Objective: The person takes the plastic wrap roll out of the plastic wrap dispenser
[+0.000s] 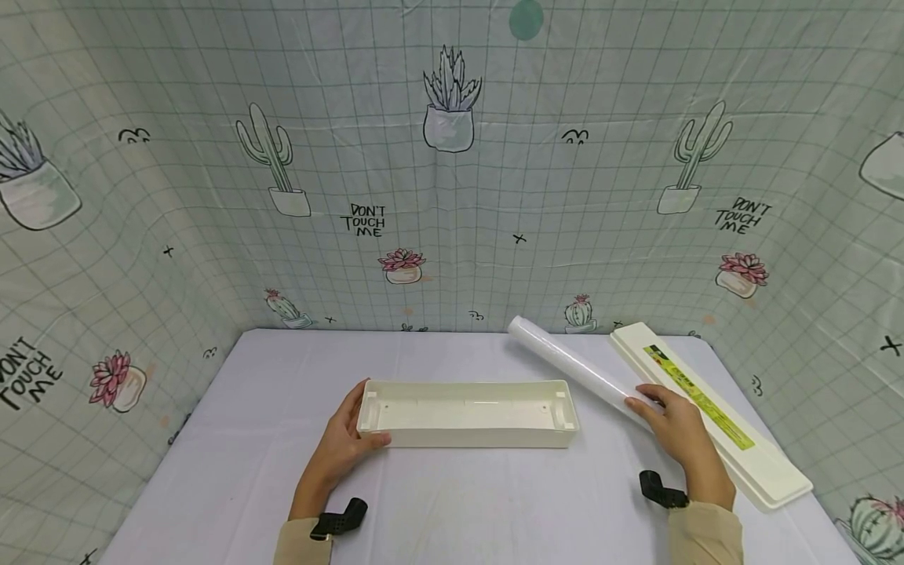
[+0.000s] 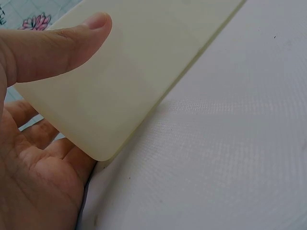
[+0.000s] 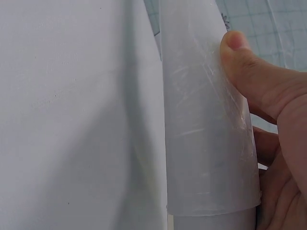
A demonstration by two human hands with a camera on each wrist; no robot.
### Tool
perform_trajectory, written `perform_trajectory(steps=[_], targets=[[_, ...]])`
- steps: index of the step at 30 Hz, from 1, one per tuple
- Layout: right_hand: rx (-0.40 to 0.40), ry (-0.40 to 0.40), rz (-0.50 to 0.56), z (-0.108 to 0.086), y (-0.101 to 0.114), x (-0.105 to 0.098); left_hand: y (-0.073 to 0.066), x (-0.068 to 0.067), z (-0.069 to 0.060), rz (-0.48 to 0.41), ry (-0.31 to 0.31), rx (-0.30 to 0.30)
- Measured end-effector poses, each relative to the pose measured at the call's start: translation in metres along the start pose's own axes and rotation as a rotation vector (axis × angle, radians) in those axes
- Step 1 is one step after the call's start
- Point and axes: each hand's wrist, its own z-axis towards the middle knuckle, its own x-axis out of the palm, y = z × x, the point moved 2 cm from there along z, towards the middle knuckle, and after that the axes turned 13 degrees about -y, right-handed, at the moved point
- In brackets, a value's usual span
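Note:
A long cream plastic box (image 1: 480,437), open at the top, sits at the middle of the table. My left hand (image 1: 340,446) grips its left end, thumb on the front wall and fingers round the end and back. In the left wrist view the thumb (image 2: 67,50) lies flat against the box wall (image 2: 139,62). My right hand (image 1: 674,428) holds a roll of clear plastic wrap (image 1: 565,359) near its close end; the roll slants away to the left. The right wrist view shows the thumb on the side of the roll (image 3: 206,120), with the fingers partly hidden behind it.
A long white lid (image 1: 636,341) with a yellow-green label (image 1: 699,396) lies slanted at the table's right side, beside the right hand. The table (image 1: 233,455) has a white cover. Printed cloth walls (image 1: 452,188) stand behind it and at both sides.

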Motion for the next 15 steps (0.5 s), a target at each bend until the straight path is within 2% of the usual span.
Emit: perform_trajectory(steps=[9,15], targets=[[-0.017,-0.026,-0.020,0.000,-0.006,0.000,0.000,0.000,0.001,-0.007,0.007,0.003],[0.000,-0.013,-0.021,0.000,-0.011,0.003,0.001,0.000,0.001,-0.007,0.009,0.011]])
